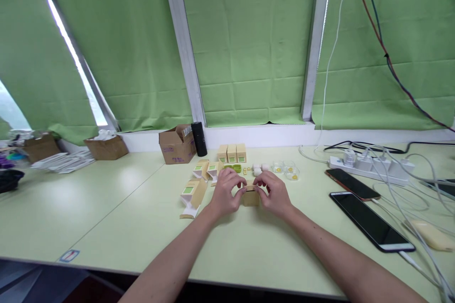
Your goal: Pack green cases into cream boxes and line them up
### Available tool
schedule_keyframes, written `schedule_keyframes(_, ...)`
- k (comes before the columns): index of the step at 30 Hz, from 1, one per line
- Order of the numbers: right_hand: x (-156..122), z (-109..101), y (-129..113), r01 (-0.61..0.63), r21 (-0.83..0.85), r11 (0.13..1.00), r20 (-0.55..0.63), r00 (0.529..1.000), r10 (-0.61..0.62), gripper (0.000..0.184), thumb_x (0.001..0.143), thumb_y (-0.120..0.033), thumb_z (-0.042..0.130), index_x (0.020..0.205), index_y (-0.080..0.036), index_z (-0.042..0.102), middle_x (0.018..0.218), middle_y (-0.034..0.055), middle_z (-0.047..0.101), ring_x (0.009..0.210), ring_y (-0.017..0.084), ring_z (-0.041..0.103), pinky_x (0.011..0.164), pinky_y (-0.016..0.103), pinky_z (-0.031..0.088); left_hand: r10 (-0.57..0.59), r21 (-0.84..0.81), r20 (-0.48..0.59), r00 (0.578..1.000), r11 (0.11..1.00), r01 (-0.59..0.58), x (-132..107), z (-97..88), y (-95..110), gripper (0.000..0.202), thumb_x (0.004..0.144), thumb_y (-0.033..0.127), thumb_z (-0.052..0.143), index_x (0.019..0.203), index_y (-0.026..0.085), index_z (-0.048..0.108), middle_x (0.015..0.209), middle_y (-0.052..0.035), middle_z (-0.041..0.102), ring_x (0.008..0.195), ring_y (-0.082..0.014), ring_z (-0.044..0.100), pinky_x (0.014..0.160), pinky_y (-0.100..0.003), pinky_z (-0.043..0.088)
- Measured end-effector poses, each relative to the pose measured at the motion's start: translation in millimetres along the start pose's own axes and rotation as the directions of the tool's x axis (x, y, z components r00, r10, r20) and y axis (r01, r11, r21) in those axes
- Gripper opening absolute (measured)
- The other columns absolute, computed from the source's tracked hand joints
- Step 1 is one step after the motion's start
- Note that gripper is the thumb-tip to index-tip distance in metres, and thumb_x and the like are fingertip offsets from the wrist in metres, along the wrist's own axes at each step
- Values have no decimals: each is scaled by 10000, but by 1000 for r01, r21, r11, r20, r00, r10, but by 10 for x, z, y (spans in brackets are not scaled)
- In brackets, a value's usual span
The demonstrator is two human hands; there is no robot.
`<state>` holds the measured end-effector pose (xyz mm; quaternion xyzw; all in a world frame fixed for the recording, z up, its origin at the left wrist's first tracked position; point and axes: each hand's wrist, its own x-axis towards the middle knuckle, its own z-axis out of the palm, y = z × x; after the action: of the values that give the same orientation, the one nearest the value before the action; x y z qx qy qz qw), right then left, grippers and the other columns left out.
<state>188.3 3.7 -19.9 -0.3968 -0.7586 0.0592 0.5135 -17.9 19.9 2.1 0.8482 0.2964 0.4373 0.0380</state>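
Observation:
A small tan cardboard box [251, 198] stands on the table between my two hands, its top flap partly raised over a dark slit. My left hand [227, 192] pinches the left side of the flap with thumb and fingers. On the other side my right hand [273, 192] grips the right edge the same way. Just left of my hands lie open small boxes [194, 192] with white inner flaps and green labels. Behind my hands are a green tray [236, 168], tiny yellow pieces [246, 170], white round pieces [256, 170] and clear cups with yellow centres [291, 173].
Three closed small boxes [232, 153] stand in a row at the back, near a black cylinder [199, 139] and a brown carton [177, 145]. On the right lie two phones [371, 220], a power strip [369, 169] and tangled white cables. White packets [64, 161] lie far left.

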Motion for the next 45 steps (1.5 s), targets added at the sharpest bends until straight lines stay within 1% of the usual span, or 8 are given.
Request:
schedule_keyframes(7, -9, 5, 33, 40, -57, 998, 17, 999, -39, 109, 835, -135, 573, 846, -242, 592, 809, 39, 628, 790, 221, 580, 689, 335, 417, 10, 53, 18, 1000, 999, -11, -14, 13, -6, 66, 881, 205, 618, 882, 236, 677, 765, -61, 641, 888, -276, 533, 837, -431, 383)
schedule_keyframes(18, -14, -27, 47, 96, -82, 992, 76, 993, -89, 136, 794, -111, 569, 819, -243, 596, 806, 51, 638, 778, 224, 560, 680, 345, 401, -7, 43, 23, 1000, 999, 6, -21, 23, 5, 93, 816, 155, 622, 824, 240, 658, 742, -50, 648, 841, -265, 547, 832, -445, 391)
schedule_keyframes(25, -20, -47, 82, 145, -104, 984, 96, 986, -135, 135, 781, -109, 573, 802, -242, 583, 779, 43, 620, 749, 215, 547, 670, 338, 393, 26, 30, 22, 999, 999, -26, -15, 14, 19, 95, 807, 149, 624, 799, 239, 654, 715, -44, 651, 819, -262, 550, 832, -443, 388)
schedule_keyframes(33, -22, -40, 98, 118, -120, 986, 130, 986, -102, 144, 737, -103, 584, 775, -242, 584, 761, 41, 606, 744, 218, 543, 663, 330, 390, -18, 21, 71, 997, 1000, 17, -18, 21, 28, 83, 812, 185, 614, 782, 240, 669, 707, -54, 656, 807, -267, 549, 860, -465, 377)
schedule_keyframes(38, -27, -43, 97, 126, -93, 988, 144, 983, -111, 162, 726, -85, 584, 758, -244, 577, 755, 35, 604, 739, 215, 544, 667, 322, 388, -13, 10, 63, 998, 1000, 12, -28, 40, 27, 103, 812, 181, 630, 725, 233, 644, 691, -48, 626, 783, -258, 551, 839, -444, 376)
schedule_keyframes(41, -20, -69, 95, 123, -102, 987, 152, 983, -106, 165, 740, -98, 589, 817, -245, 593, 785, 34, 618, 753, 215, 554, 678, 320, 389, -60, -4, 29, 998, 998, 60, -35, 62, 19, 108, 861, 207, 610, 777, 227, 676, 735, -54, 636, 800, -255, 570, 827, -419, 387)
schedule_keyframes(43, -13, -100, 96, 89, -117, 989, 176, 982, -68, 200, 754, -124, 601, 910, -249, 604, 825, 32, 633, 765, 213, 565, 686, 316, 391, -137, -18, -7, 991, 990, 137, -35, 85, -4, 146, 910, 241, 581, 870, 229, 721, 780, -59, 659, 818, -254, 587, 837, -409, 400)
schedule_keyframes(45, -5, -136, 103, 54, -133, 990, 212, 977, -25, 267, 760, -149, 618, 1004, -257, 594, 836, 20, 635, 751, 206, 562, 685, 311, 386, -244, -43, -40, 969, 969, 243, -32, 114, -45, 199, 941, 279, 567, 980, 241, 758, 790, -56, 671, 824, -254, 599, 862, -401, 418)
